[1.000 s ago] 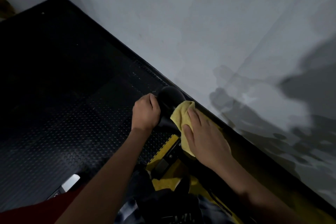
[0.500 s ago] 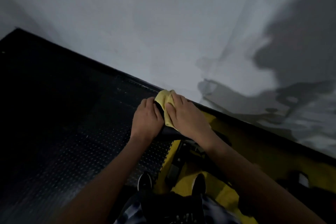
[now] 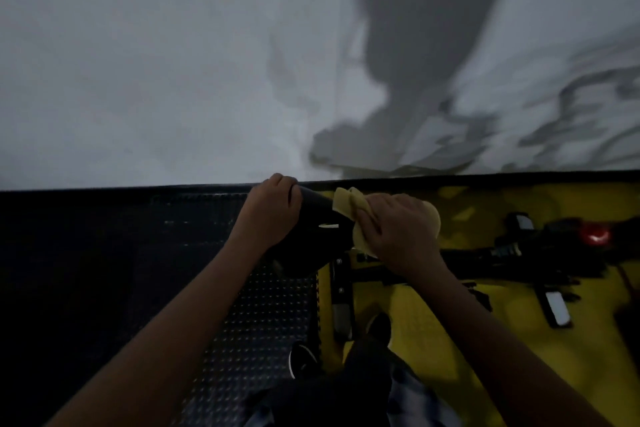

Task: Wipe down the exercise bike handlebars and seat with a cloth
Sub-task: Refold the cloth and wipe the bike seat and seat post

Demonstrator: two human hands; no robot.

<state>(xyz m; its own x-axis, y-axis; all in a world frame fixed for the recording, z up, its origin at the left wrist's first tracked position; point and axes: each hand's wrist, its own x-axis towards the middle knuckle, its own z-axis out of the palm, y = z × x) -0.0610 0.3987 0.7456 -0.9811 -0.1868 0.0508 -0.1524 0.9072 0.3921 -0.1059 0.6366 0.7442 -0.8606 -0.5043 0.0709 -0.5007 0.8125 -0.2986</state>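
Observation:
The black bike seat [image 3: 317, 229] sits at mid-frame, seen from above. My left hand [image 3: 272, 210] grips its left end with the fingers curled over the far edge. My right hand [image 3: 398, 229] presses a yellow cloth [image 3: 346, 204] against the seat's right side, fingers closed over the bunched fabric. The bike's dark frame and handlebar parts [image 3: 519, 253] stretch away to the right, with a red glowing spot [image 3: 595, 236] on them. The seat's far side is hidden under my hands.
A grey wall [image 3: 173, 62] stands close behind the bike, with my shadow on it. Black studded floor mat [image 3: 249, 322] lies on the left, yellow floor [image 3: 433, 322] on the right. My shoes [image 3: 377, 326] stand just below the seat. A pedal [image 3: 557, 308] sticks out lower right.
The view has swung to the right and levelled out, showing more of the bike. My right hand has slid the cloth along the seat's right side; my left hand keeps its grip.

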